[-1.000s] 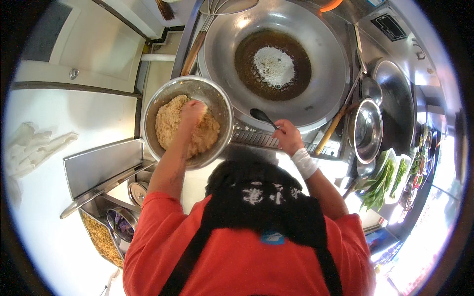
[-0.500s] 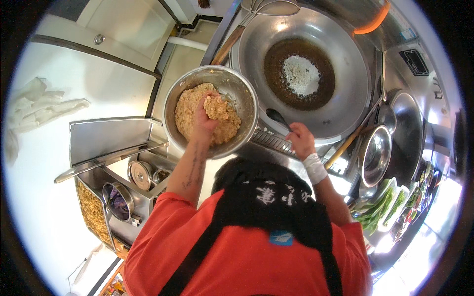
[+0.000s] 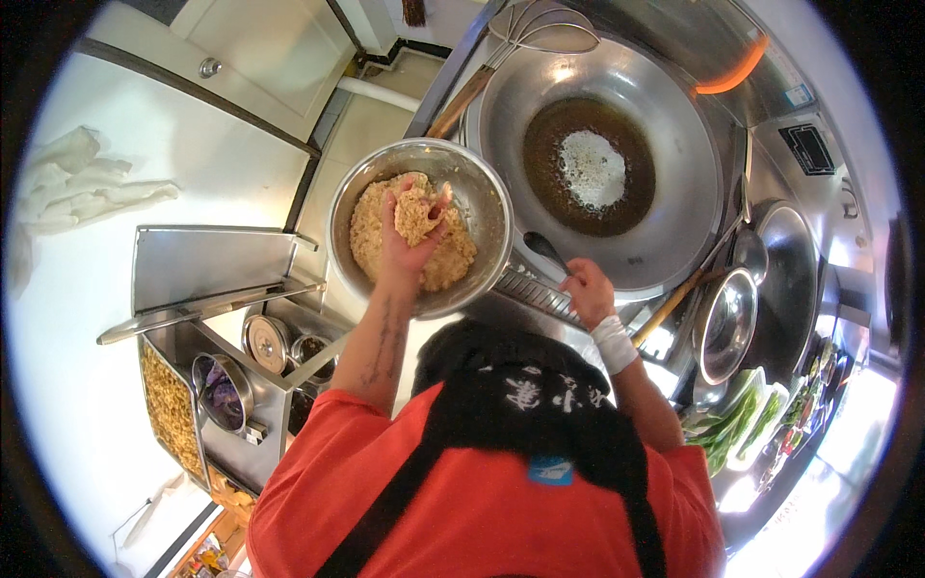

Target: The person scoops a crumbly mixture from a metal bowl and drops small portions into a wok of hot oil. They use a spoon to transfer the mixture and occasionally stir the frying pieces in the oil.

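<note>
Minced mixture (image 3: 453, 265), pale tan and coarse, lies in a steel bowl (image 3: 490, 207) to the left of a large wok (image 3: 686, 144). It covers most of the bowl's bottom; the right inner wall is largely bare, with small bits adhering.

Left hand (image 3: 409, 253): inside the bowl, palm turned up, fingers curled about a lump (image 3: 415, 217) of the same mixture. Fingertips are coated with it.

Right hand (image 3: 589, 292): closed narrowly on the handle of a dark spoon (image 3: 546, 250). The spoon's head points far and left, over the gap between bowl and wok. A white wrap (image 3: 614, 344) encircles the right wrist.

Wok: dark brown liquid (image 3: 547, 197) at the bottom, with a whitish, bubbly patch (image 3: 591, 171) at its middle. A wire tool (image 3: 549, 36) with a wooden handle lies across the far left rim. Whether bowl and wok touch cannot be told.

Right side: a smaller metal bowl (image 3: 727, 328) stands beside a wide dark pan (image 3: 782, 289); leafy greens (image 3: 725, 429) lie nearer.

Left side, near: a round lidded container (image 3: 265, 344), a pot with purple contents (image 3: 224, 393), and a tray of yellow-brown food (image 3: 170, 414).
</note>
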Motion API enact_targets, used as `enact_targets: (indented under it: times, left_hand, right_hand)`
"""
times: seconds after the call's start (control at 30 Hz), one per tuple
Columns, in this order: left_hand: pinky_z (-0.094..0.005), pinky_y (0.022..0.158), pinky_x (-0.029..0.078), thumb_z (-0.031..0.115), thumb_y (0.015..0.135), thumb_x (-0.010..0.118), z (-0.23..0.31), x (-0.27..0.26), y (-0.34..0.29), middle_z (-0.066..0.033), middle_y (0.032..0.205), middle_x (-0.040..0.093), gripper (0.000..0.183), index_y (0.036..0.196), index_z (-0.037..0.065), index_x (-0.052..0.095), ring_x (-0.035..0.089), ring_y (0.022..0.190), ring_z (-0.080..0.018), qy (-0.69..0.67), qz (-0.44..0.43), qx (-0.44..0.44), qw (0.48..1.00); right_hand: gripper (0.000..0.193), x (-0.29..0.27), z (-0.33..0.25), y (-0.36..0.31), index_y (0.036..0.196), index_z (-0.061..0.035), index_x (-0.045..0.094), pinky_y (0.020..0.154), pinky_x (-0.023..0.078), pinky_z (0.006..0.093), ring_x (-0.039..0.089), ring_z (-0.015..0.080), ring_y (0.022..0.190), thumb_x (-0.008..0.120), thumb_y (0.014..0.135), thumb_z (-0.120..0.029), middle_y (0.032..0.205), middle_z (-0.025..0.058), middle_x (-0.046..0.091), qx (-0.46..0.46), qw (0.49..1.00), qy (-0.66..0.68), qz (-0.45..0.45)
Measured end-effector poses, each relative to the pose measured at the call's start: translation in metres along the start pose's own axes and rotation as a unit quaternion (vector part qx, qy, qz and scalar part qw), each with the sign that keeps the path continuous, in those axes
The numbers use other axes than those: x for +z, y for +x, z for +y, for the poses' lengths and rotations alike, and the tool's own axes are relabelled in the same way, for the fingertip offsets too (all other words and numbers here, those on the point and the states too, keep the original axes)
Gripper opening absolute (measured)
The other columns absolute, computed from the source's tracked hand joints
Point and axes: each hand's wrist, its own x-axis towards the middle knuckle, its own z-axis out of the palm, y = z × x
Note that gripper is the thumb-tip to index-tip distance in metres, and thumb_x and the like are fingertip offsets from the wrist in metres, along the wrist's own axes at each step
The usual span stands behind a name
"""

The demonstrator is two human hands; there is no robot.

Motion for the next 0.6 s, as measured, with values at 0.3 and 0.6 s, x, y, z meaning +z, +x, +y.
enact_targets:
  times: [0.3,0.6]
  left_hand:
    - [-0.0348,0.075,0.060,0.032,0.098,0.067,0.010,-0.023,0.026,-0.0105,0.119,0.067,0.033,0.123,0.010,0.064,0.066,0.103,-0.0242,-0.082,-0.103,-0.007,0.991]
    - [-0.0312,0.065,0.056,0.028,0.093,0.073,0.011,-0.008,0.021,-0.0084,0.108,0.067,0.034,0.118,0.008,0.063,0.065,0.090,-0.0195,0.095,-0.110,-0.029,0.989]
  right_hand:
    - [0.033,0.006,-0.007,0.004,0.123,-0.0003,0.060,0.054,0.054,0.0329,0.068,0.0179,0.064,0.062,0.091,-0.009,0.090,0.0140,0.075,-0.026,1.000,-0.009,-0.012]
    - [0.033,0.010,-0.039,0.003,0.123,0.0021,0.061,0.050,0.050,0.0297,0.059,0.0126,0.054,0.061,0.091,-0.007,0.088,0.0120,0.074,-0.001,0.999,0.017,-0.028]
